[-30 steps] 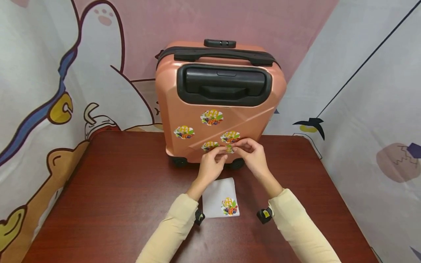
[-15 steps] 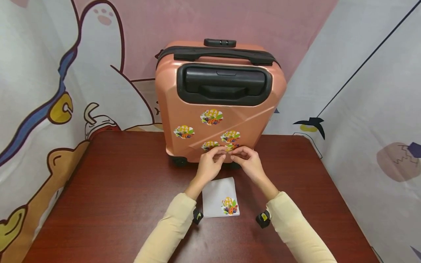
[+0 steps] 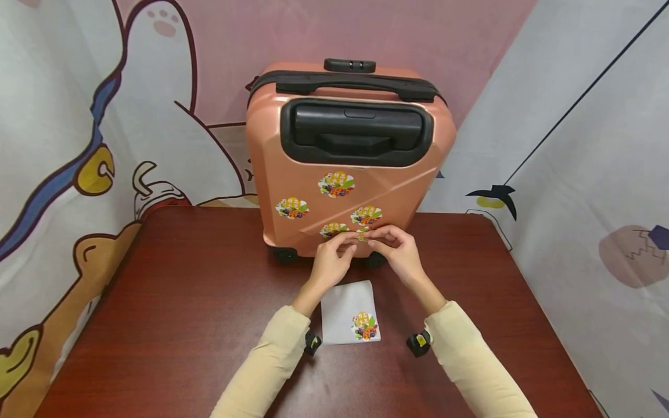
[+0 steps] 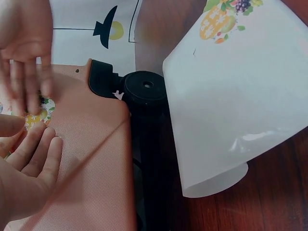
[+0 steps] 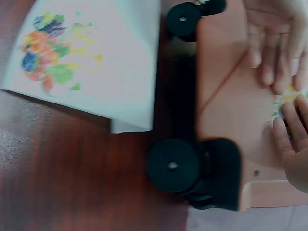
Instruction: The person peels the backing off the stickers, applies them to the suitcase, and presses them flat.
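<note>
An orange hard-shell suitcase (image 3: 265, 168) stands upright on the table. Low on its face, a round fruit-print sticker (image 3: 362, 234) lies mostly hidden behind both hands. My left hand (image 3: 333, 259) touches the sticker's left side with its fingertips. From the right, the fingertips of my right hand (image 3: 399, 255) rest on its other side; in the left wrist view those extended fingers (image 4: 31, 84) are blurred. The left wrist view shows the sticker (image 4: 46, 110) flat on the ribbed shell between the two hands. Neither hand plainly pinches anything.
Several matching stickers, such as the upper one (image 3: 337, 184), are on the suitcase face. A white backing sheet (image 3: 345, 302) with one fruit sticker (image 3: 364, 326) lies before it on the brown table (image 3: 198, 325). Black wheels (image 5: 175, 165) support the case. Printed cloth (image 3: 549, 116) hangs around.
My right hand shifted left and down beneath the sticker's edge, then moved back up and slightly right onto it. My left hand moved slightly left, still at the sticker. The suitcase stayed put.
</note>
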Motion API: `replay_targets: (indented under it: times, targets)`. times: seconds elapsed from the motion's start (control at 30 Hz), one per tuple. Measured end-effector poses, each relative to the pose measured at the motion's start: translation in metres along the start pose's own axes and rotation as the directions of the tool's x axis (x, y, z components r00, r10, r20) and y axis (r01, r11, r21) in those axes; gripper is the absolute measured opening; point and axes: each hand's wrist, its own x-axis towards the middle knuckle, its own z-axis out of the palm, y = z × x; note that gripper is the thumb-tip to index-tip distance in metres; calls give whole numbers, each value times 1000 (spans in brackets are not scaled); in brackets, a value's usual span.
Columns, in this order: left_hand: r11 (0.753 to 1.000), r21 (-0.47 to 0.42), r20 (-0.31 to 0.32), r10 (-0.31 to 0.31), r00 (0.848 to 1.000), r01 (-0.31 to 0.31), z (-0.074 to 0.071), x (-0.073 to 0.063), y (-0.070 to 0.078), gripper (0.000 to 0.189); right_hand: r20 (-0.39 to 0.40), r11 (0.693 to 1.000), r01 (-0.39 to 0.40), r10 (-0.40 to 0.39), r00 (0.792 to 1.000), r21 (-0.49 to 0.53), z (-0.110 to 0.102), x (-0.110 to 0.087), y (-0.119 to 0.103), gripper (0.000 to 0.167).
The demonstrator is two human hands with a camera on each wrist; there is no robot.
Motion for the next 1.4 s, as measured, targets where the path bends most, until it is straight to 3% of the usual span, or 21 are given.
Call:
replay_targets:
  times: [0.27, 0.6, 0.97, 1.4]
  targets:
    - [1000, 16, 7, -14, 1000, 14, 1, 1, -1, 24, 42, 997, -76, 78, 996, -34, -1, -3, 10, 21]
    - [1000, 10, -10, -1, 1000, 1, 0, 2, 0, 23, 25, 998, 55, -55, 998, -29, 1, 9, -19, 19]
    - [1000, 21, -1, -5, 1000, 5, 1, 0, 1, 23, 47, 995, -84, 87, 995, -62, -3, 3, 5, 16]
    - [1000, 16, -4, -4, 1000, 4, 1, 1, 1, 24, 34, 997, 11, -8, 999, -76, -2, 9, -13, 14]
